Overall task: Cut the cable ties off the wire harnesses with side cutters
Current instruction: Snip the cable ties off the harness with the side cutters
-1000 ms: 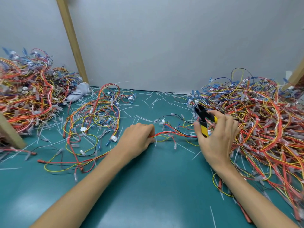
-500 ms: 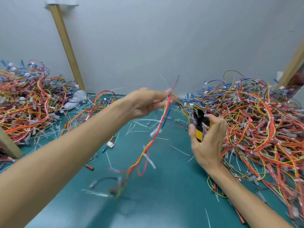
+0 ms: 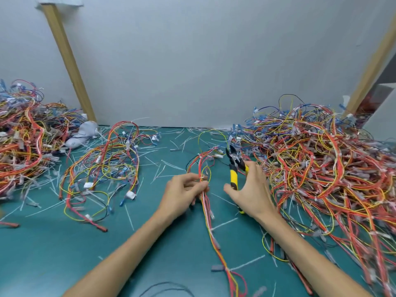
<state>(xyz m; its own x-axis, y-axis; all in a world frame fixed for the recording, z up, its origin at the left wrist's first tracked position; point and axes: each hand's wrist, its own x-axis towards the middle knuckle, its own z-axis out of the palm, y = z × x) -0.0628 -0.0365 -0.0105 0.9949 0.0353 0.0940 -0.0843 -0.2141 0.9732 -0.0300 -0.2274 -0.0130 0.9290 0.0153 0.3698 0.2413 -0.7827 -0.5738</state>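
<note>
A red, yellow and white wire harness [image 3: 206, 213] runs down the middle of the teal mat, from a loop near the back to the front edge. My left hand [image 3: 183, 192] pinches it at a white cable tie [image 3: 201, 178]. Just to the right, my right hand [image 3: 249, 190] holds yellow-and-black side cutters [image 3: 234, 168] upright with the jaws pointing up and away, a short gap from the harness. The thumb sticks out to the left while the fingers curl behind the handles.
A big heap of tied harnesses [image 3: 325, 168] fills the right side. Another heap [image 3: 23, 138] sits at the far left, and loose harnesses [image 3: 102, 168] lie left of centre. Cut white tie scraps [image 3: 165, 166] litter the mat [image 3: 64, 254]. Wooden posts [image 3: 68, 61] lean against the back wall.
My left hand pulled a harness up out of the right heap, then brought it down onto the mat in front of me. The right hand kept the cutters and moved slightly left.
</note>
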